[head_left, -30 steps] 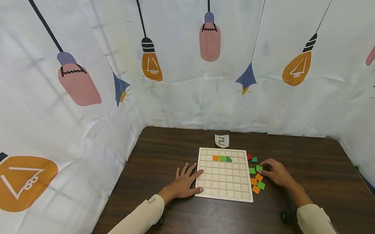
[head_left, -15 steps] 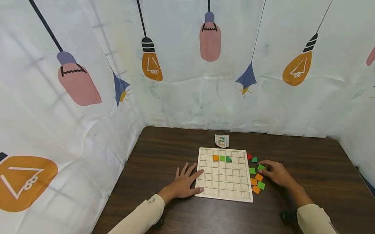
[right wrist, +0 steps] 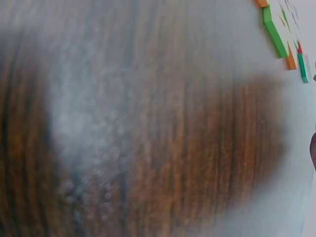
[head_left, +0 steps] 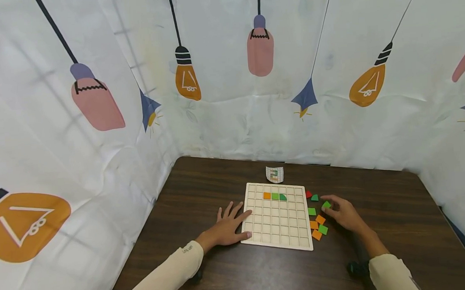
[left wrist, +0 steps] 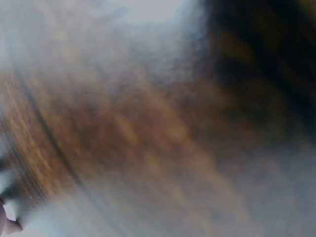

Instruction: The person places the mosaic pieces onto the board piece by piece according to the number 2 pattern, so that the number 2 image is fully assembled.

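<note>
A pale gridded board (head_left: 276, 230) lies on the dark wooden table in the head view. Along one of its upper rows sit an orange square tile (head_left: 266, 195), a green square tile (head_left: 275, 196) and a dark green rounded tile (head_left: 283, 197). My left hand (head_left: 226, 228), fingers spread, rests at the board's left edge, with thumb and a finger on its rim. Right of the board, my right hand (head_left: 341, 213) pinches another green square tile (head_left: 326, 205), which is tilted. The left wrist view is mostly blurred table; the right wrist view catches several tiles at its upper right corner.
Loose tiles lie along the board's right side: a red one (head_left: 308, 194), a dark green one (head_left: 315, 197), green ones (head_left: 323, 230) and orange ones (head_left: 317, 234). Behind the board is a small patterned card (head_left: 275, 174). A printed white curtain (head_left: 232, 132) borders the table (head_left: 210, 181).
My right hand has shifted the pinched green tile slightly right and away from the neighbouring tiles, and the tile has turned. The left hand and the board stay put.
</note>
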`<state>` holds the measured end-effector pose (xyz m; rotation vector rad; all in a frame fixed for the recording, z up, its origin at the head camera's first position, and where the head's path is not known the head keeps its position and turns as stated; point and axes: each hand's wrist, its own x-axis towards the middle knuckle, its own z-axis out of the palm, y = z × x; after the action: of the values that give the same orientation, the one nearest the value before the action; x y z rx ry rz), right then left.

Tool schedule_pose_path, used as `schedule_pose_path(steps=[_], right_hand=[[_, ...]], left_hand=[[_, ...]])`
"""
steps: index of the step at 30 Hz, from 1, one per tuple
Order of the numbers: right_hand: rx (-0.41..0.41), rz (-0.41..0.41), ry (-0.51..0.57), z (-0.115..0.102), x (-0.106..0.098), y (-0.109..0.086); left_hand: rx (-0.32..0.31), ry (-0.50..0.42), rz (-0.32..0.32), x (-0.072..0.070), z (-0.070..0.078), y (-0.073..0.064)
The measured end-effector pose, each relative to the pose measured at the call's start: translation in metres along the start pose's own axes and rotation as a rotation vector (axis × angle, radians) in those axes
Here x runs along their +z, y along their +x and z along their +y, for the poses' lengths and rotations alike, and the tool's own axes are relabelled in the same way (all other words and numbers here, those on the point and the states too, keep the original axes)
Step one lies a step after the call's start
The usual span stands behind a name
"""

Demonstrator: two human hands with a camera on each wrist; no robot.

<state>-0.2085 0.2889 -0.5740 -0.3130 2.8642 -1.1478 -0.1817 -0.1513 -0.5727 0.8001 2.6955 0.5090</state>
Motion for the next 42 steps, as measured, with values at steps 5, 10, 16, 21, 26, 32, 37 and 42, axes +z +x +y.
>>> schedule_pose_path(steps=[5, 10, 16, 21, 26, 32, 37, 42], right_hand=[[0.042, -0.005, 0.069, -0.005, -0.001, 0.0], [0.062, -0.005, 0.105, -0.01, 0.001, 0.0], [0.082, 0.003, 0.154, -0.016, 0.005, 0.001], [0.08, 0.004, 0.188, -0.021, 0.01, 0.002], [0.07, -0.015, 0.237, -0.027, 0.014, 0.003], [0.067, -0.042, 0.264, -0.031, 0.02, 0.006], [0.076, -0.055, 0.275, -0.035, 0.024, 0.008], [0.062, -0.09, 0.311, -0.041, 0.027, 0.009]], left_hand=[[0.001, -0.004, -0.002, 0.0, 0.0, 0.0], [0.003, -0.004, -0.002, 0.0, -0.001, 0.0], [0.003, 0.006, -0.002, 0.002, -0.002, 0.0], [0.005, -0.001, -0.003, 0.002, -0.003, 0.0], [0.006, -0.008, -0.001, 0.001, -0.003, 0.0], [0.009, -0.007, 0.003, 0.001, -0.003, -0.001], [0.009, -0.013, 0.008, 0.001, -0.003, -0.001], [0.012, -0.021, 0.008, 0.0, -0.003, -0.001]])
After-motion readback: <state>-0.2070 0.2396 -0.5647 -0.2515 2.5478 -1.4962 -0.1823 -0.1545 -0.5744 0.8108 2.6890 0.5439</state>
